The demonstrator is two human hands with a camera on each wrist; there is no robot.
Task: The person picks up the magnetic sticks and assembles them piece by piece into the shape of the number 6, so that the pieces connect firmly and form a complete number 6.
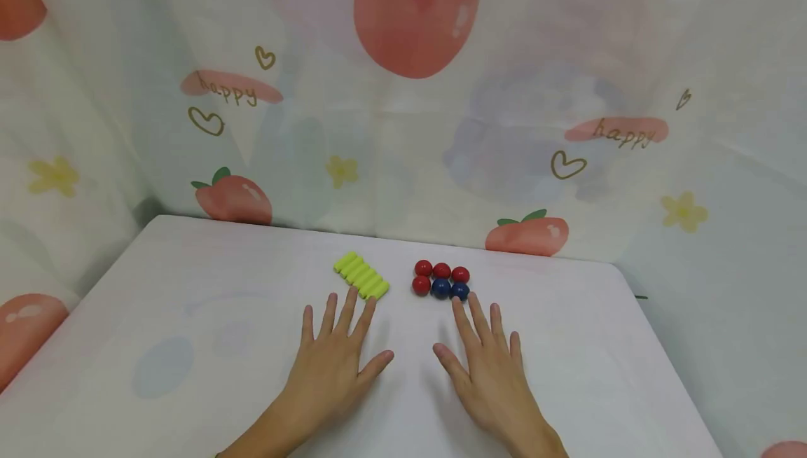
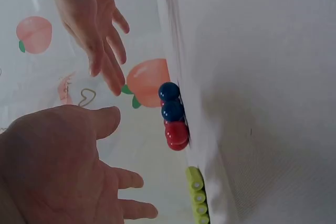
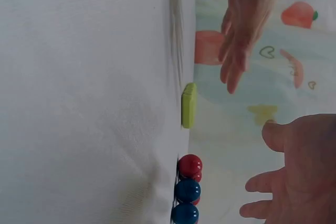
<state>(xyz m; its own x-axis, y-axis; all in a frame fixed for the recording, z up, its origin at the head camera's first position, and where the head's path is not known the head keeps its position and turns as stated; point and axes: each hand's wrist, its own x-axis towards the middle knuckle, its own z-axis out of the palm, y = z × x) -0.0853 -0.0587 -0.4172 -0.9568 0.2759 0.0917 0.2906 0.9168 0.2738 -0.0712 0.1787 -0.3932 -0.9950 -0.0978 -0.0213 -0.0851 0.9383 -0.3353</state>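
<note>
yellow sticks and coloured balls side by side

a row of yellow-green sticks (image 1: pixel 361 275) lies flat on the white desk (image 1: pixel 189 318), packed side by side and touching, the row slanting from upper left to lower right. just beside it to the right sits a cluster of glossy balls in two rows: three red balls (image 1: pixel 441 270) at the back, and in front one more red ball (image 1: pixel 421 285) with two blue balls (image 1: pixel 450 289) next to it. the balls touch one another, well apart from the desk's edges.

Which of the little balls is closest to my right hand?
The blue ball at the right end of the front row, just beyond the right hand; the red balls lie farther.
</note>
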